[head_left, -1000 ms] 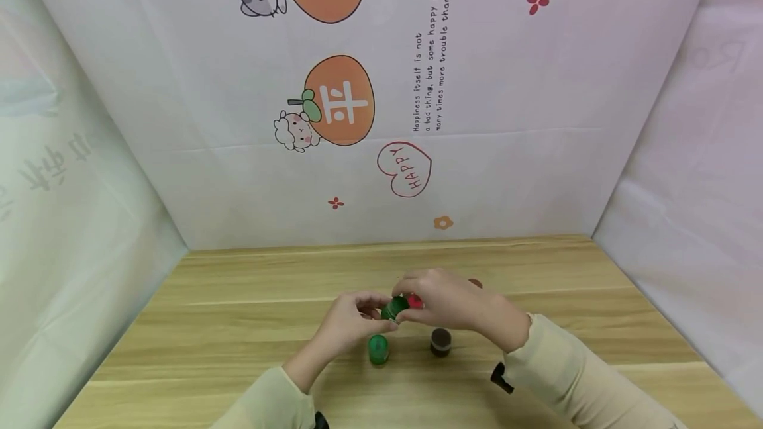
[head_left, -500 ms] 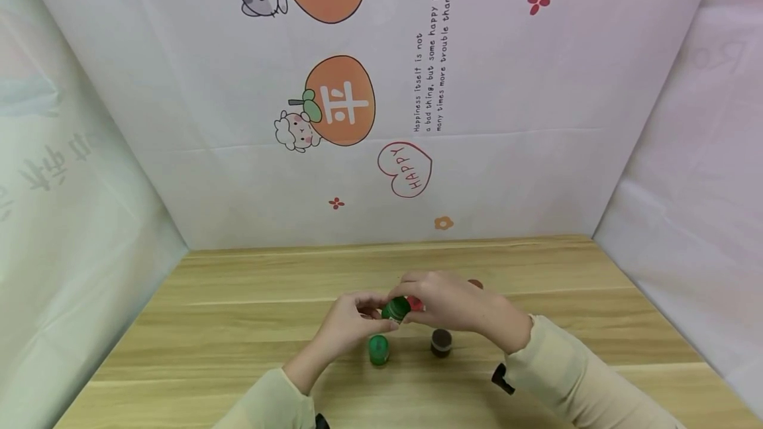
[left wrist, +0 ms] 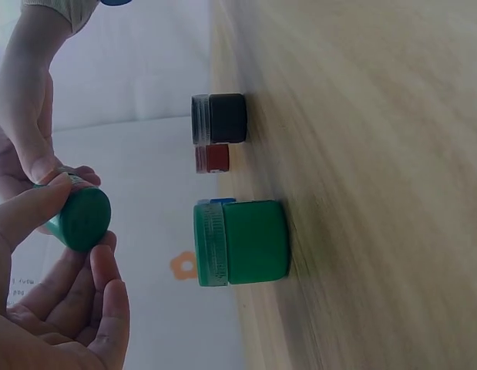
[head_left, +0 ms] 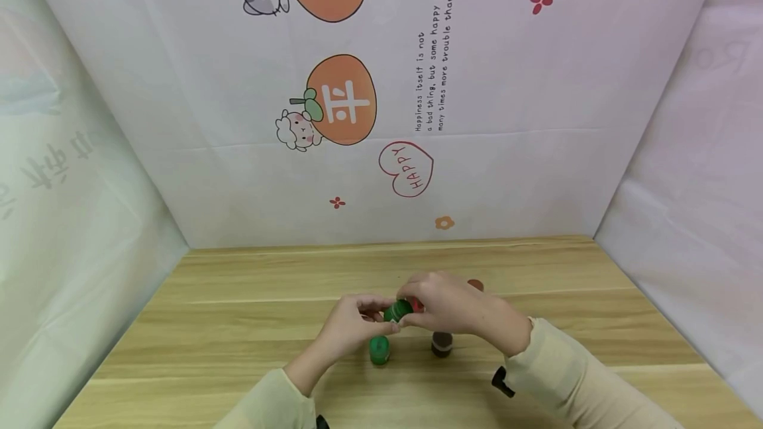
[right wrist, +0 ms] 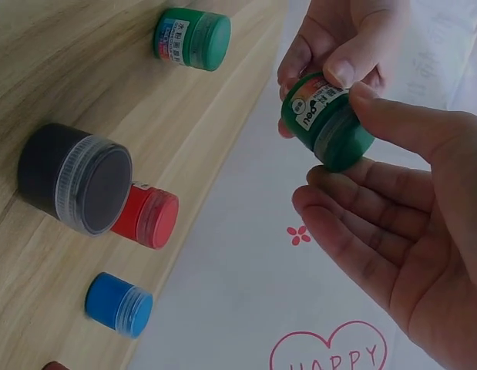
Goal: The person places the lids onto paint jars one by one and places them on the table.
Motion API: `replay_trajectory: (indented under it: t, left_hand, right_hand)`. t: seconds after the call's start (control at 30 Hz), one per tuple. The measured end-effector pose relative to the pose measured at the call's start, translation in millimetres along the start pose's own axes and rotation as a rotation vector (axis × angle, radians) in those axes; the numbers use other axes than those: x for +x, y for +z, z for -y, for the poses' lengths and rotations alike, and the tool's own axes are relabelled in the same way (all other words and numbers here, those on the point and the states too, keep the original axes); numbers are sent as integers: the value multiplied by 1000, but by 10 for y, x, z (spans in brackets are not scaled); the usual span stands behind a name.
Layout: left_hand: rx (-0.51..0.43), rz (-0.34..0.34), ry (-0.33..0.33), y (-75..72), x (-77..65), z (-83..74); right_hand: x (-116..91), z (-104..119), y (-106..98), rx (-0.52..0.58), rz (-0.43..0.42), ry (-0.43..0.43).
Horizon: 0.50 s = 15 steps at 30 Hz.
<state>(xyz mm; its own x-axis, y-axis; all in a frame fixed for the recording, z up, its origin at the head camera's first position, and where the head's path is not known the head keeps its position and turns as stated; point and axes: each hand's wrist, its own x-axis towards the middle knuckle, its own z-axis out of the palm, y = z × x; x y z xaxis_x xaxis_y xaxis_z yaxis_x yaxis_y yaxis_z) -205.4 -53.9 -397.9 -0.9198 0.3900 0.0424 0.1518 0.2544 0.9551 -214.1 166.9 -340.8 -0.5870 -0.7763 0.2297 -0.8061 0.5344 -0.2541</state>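
Note:
My left hand (head_left: 352, 320) holds a small green paint jar (right wrist: 309, 108) by its body, tilted and raised off the table. The right hand (head_left: 447, 303) pinches the jar's green lid (right wrist: 344, 142), thumb on one side and fingertips on the other. The lid appears to be on the jar. In the right wrist view a printed label shows on the jar's side. Below the hands a second green paint jar (left wrist: 257, 243) stands upright, lid on. A black paint jar (right wrist: 76, 181) stands under the right hand.
A red paint jar (right wrist: 148, 216) and a blue paint jar (right wrist: 119, 304) stand behind the black one; the right hand hides the blue one from the head view. A reddish-brown round top (head_left: 475, 285) shows past the right wrist. White printed sheeting (head_left: 507, 118) walls in the wooden table (head_left: 250, 323).
The right fingers and thumb have shifted slightly around the lid, and the held jar has moved a little. My left hand keeps its grip. The standing jars have not moved.

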Motion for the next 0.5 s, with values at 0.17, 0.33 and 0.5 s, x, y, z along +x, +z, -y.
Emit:
replay_trajectory:
  t: [0.17,0.33,0.5]
  left_hand:
    - [-17,11,1,10,4,14]
    - [6,5,4,-3,-1,17]
    - [6,1,0,-5,-15,6]
  right_hand:
    - [-4,2,15,-3,-7,5]
    - [-7,-17,4,39,1,12]
    - [-11,-60,25,119,-10,-88]
